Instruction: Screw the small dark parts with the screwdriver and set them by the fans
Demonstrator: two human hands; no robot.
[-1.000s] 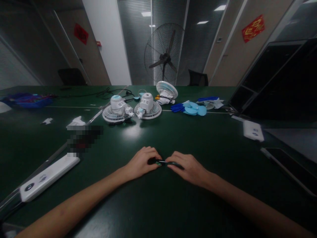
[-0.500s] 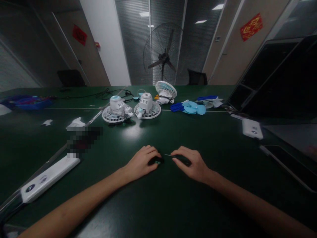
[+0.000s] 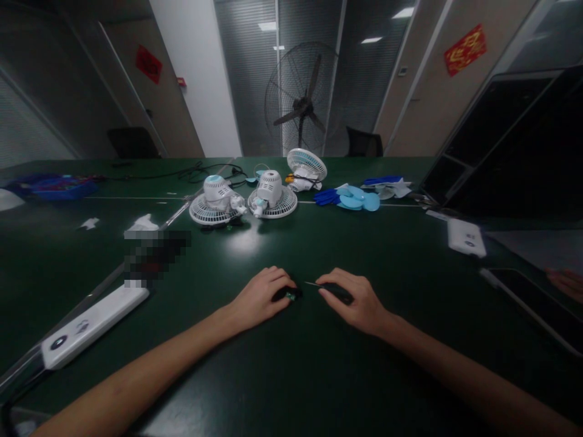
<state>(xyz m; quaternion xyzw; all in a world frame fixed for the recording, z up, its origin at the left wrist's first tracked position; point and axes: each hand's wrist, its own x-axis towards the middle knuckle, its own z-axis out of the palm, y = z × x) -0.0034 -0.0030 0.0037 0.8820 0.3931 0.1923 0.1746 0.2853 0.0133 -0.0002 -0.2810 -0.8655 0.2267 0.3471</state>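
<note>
My right hand (image 3: 353, 298) is closed around a screwdriver (image 3: 339, 292), its dark handle in the palm and its thin metal shaft pointing left. Opposite it, my left hand (image 3: 263, 294) grips a small dark part with green bits (image 3: 291, 295), which is largely hidden by the fingers. A short gap lies between the screwdriver's tip and that part. Both hands rest low over the dark green table (image 3: 255, 370).
Beyond my hands stand white fan heads (image 3: 218, 203), with light blue fan blades (image 3: 357, 198) and blue gloves (image 3: 327, 197) to their right. A white power strip (image 3: 93, 325) lies left. At the right, another person's hand (image 3: 567, 282) shows near a phone-like slab (image 3: 535, 303).
My right hand has drawn the screwdriver back to the right, away from the dark part. My left hand keeps its grip. Another person's hand has appeared at the right edge.
</note>
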